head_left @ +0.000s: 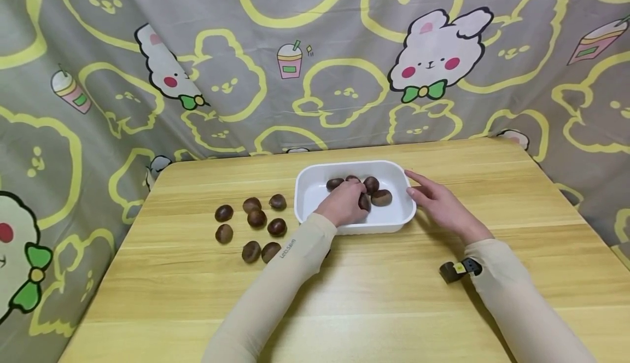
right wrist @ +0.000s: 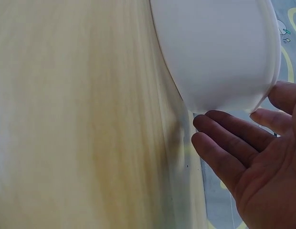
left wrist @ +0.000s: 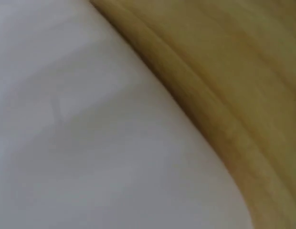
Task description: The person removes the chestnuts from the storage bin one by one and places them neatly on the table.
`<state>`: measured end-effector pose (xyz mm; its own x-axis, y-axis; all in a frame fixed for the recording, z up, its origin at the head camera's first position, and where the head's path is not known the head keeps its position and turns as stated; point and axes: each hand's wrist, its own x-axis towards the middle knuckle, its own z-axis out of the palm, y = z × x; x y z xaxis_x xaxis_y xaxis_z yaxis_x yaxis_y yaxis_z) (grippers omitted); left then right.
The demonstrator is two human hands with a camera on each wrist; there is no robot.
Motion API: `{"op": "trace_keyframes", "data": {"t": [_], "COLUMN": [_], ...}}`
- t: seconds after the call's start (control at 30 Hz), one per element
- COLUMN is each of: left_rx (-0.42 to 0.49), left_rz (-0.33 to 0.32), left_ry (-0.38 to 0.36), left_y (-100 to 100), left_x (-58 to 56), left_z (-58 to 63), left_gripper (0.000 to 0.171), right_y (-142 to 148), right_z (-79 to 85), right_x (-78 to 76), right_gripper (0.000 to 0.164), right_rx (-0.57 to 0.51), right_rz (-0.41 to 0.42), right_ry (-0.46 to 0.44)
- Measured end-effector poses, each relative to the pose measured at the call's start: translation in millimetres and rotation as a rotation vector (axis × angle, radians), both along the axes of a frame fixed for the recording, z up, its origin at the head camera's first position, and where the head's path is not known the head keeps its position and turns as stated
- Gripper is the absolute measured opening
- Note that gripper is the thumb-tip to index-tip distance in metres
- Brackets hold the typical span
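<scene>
A white rectangular tray (head_left: 306, 210) stands on the wooden table with several brown chestnuts (head_left: 381, 197) inside. My left hand (head_left: 342, 202) reaches over the near rim into it, fingers curled down on a chestnut (head_left: 364, 202) that shows beside the fingertips. The left wrist view holds only the blurred tray wall (left wrist: 114, 143) and tabletop; the hand is outside that view. At the tray's right end, my right hand (head_left: 445, 207) touches the rim with its fingertips. Its fingers (right wrist: 224, 157) look extended and slightly spread beside the outer wall (right wrist: 219, 57) in the right wrist view.
Several loose chestnuts (head_left: 256, 218) lie on the table (head_left: 374, 286) left of the tray; the left sleeve partly covers one (head_left: 270, 252). A small dark camera (head_left: 455, 270) is strapped at the right wrist. A patterned grey curtain (head_left: 344, 35) hangs behind the table.
</scene>
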<state>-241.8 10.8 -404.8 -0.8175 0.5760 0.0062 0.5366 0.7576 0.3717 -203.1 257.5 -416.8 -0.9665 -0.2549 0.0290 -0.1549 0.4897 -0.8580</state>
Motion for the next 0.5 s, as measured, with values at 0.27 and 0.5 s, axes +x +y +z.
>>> {"op": "trace_keyframes", "data": {"t": [0.27,0.5], "left_rx": [0.096,0.22], "left_rz": [0.041,0.004], "left_ry": [-0.044,-0.035], "left_y": [-13.2,-36.3], "left_x": [3.3,9.2], "left_z": [7.0,10.8], "left_gripper": [0.031,0.046], "right_y": [-0.3,-0.1], "right_z": [0.5,-0.5], "right_x": [-0.6,0.9], "right_gripper": [0.055,0.056], "right_rx": [0.004,-0.002], "right_rz": [0.011,0.005], "right_ry": [-0.003,-0.011]}}
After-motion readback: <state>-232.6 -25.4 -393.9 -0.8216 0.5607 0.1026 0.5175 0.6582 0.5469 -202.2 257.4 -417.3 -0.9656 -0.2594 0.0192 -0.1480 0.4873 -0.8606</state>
